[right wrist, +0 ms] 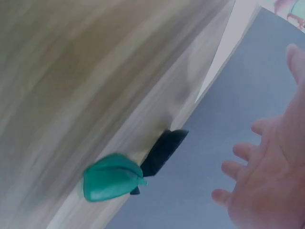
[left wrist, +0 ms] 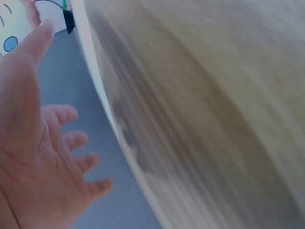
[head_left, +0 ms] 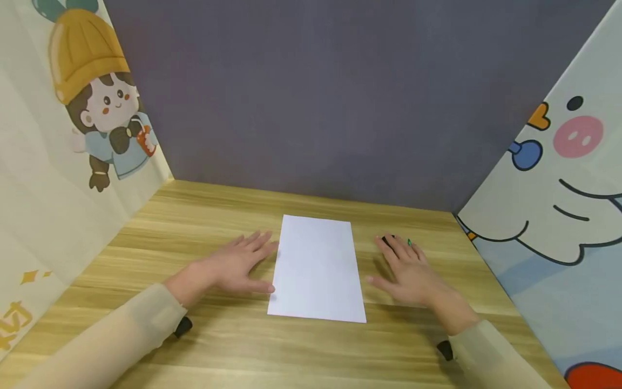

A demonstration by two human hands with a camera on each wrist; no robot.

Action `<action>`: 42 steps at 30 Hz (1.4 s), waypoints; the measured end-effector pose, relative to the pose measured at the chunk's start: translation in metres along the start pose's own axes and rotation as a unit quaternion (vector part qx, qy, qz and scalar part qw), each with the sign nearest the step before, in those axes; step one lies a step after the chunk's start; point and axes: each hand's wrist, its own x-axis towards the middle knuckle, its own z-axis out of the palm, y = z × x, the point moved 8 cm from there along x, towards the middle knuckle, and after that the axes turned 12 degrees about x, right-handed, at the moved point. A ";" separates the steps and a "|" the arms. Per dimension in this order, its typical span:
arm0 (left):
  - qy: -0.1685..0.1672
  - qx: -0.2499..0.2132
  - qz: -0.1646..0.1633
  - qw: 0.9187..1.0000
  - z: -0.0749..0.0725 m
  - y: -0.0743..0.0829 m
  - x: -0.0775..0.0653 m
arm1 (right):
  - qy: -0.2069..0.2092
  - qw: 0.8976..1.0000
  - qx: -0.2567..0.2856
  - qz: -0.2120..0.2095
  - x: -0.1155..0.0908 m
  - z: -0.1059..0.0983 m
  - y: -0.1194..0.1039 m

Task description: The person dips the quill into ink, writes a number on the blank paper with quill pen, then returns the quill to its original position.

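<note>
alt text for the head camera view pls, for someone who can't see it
A white sheet of paper lies on a wooden table, with an open left hand and right hand flat on either side. Grey and cartoon-printed panels surround the table.

Head view looks down at the table (head_left: pixel 204 216); wrist views sit close

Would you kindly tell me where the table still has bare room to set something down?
The wooden table lies bare between the white sheet and the grey back wall, and along the near edge. It is crowded beside the sheet: left hand, right hand, and a green-and-black object.
</note>
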 end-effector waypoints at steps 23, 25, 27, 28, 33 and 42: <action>-0.086 -0.011 0.011 0.996 0.017 0.006 0.009 | 0.033 0.995 0.052 0.074 -0.029 -0.036 0.081; -0.083 -0.012 0.013 0.996 0.018 0.005 0.008 | 0.038 0.993 0.084 0.079 -0.027 -0.040 0.090; -0.080 -0.012 0.013 0.997 0.020 0.004 0.007 | 0.035 0.989 0.113 0.085 -0.026 -0.044 0.100; -0.078 -0.013 0.014 0.997 0.020 0.003 0.007 | 0.036 0.988 0.125 0.088 -0.025 -0.045 0.105; -0.071 -0.017 0.016 0.997 0.020 0.001 0.005 | 0.050 0.985 0.141 0.082 -0.023 -0.050 0.127; -0.068 -0.026 0.018 0.997 0.018 0.005 0.005 | 0.004 0.977 0.196 0.079 -0.021 -0.037 0.150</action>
